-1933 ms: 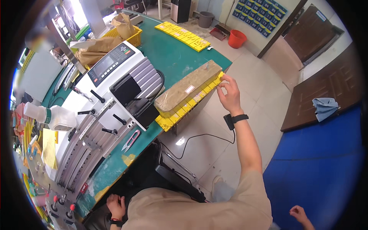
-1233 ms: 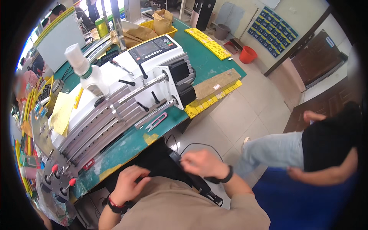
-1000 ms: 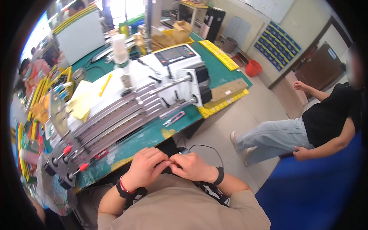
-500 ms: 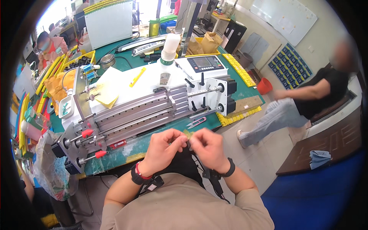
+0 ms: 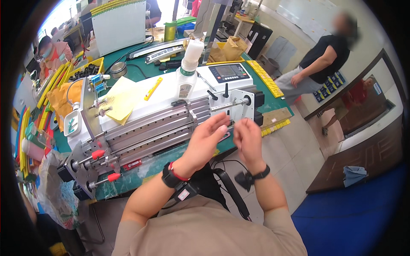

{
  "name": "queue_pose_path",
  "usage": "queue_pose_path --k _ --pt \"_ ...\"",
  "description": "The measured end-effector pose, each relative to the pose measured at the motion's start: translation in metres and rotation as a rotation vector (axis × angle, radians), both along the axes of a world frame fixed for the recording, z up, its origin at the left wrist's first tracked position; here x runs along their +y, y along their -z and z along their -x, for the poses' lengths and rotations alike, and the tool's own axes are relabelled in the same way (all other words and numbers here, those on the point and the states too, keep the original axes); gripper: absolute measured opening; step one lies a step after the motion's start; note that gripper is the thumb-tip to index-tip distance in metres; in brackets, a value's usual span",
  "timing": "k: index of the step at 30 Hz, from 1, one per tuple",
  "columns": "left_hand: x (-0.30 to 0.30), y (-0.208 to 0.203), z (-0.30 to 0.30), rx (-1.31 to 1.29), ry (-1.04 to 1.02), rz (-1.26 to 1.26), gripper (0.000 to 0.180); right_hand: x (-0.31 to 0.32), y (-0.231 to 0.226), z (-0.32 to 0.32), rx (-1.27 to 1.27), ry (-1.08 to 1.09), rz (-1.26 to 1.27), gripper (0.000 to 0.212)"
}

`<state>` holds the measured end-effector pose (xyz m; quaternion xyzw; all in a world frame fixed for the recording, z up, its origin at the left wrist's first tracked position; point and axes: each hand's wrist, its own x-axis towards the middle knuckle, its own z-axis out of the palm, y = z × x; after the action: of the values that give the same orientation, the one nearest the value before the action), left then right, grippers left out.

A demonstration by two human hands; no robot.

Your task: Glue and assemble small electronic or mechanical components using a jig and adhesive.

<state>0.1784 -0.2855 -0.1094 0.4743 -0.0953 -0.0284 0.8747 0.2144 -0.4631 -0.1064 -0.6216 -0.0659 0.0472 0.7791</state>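
Glossy pale floor tiles (image 5: pixel 279 160) spread right of the green-topped worktop (image 5: pixel 128 182) — further right, a brown panelled wooden door (image 5: pixel 329 181). Past the worktop's far end, a rectangular whiteboard (image 5: pixel 305 17) hangs on a cream wall (image 5: pixel 269 22); white window light (image 5: pixel 64 15) glares beyond its far left.

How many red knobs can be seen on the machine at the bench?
2: an upper red knob and a lower red knob, both at the left end of the machine. Others could be hidden behind its metal parts.
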Motion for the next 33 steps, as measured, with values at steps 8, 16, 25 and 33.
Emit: queue_pose_path --k 8,16,25,33 --pt "0.035 -0.007 0.033 0.109 0.318 0.397 0.029 -0.008 -0.027 0.057 0.110 0.071 -0.144 0.013" --pt "0.128 -0.001 0.181 0.069 0.226 0.399 0.018 0.041 0.000 -0.034 0.461 -0.259 -0.267 0.014" --pt "0.135 0.010 0.174 0.010 -0.162 0.084 0.014 0.043 0.005 -0.029 0.294 -0.208 -0.179 0.018" --pt "0.148 -0.004 0.183 -0.035 -0.406 -0.198 0.017 0.054 0.008 -0.033 0.251 -0.349 -0.100 0.020"
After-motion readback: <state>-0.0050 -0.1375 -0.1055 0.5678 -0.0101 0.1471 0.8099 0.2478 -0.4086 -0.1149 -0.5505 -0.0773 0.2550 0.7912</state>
